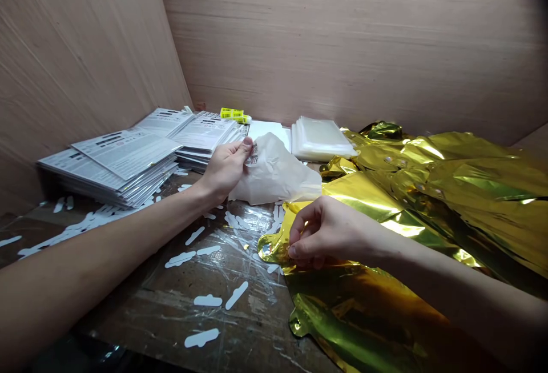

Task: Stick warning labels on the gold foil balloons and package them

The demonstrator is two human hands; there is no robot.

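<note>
Left hand: the left hand [225, 170] was stretched forward over the table, and a crumpled clear bag [274, 176] was pinched at its printed edge between thumb and fingertips.

Right hand: the right hand [325, 230] was curled nearer the body, its fingertips closed on the folded edge of a gold foil sheet [368, 304].

Where the foil lay: the gold foil sheet was spread flat at the near right of the table [180, 304], its rounded corner held under the fingers; a bigger heap of gold foil [454, 190] was piled behind it to the right.

Where the bag lay: the clear bag was resting on the table just beside the foil's far edge, its open end not clearly visible.

Step in hand: judged from the two grips, foil and bag were being brought together, with nothing yet inside the bag.

Next move: it was judged that the mouth of the bag would have to be opened and the foil folded small enough to slide in.

Around: stacks of printed sheets [124, 161] were set at the left, a pile of clear bags [321, 139] at the back, a yellow item [233, 114] by the wall, and white paper strips [205, 301] were scattered on the tabletop.
</note>
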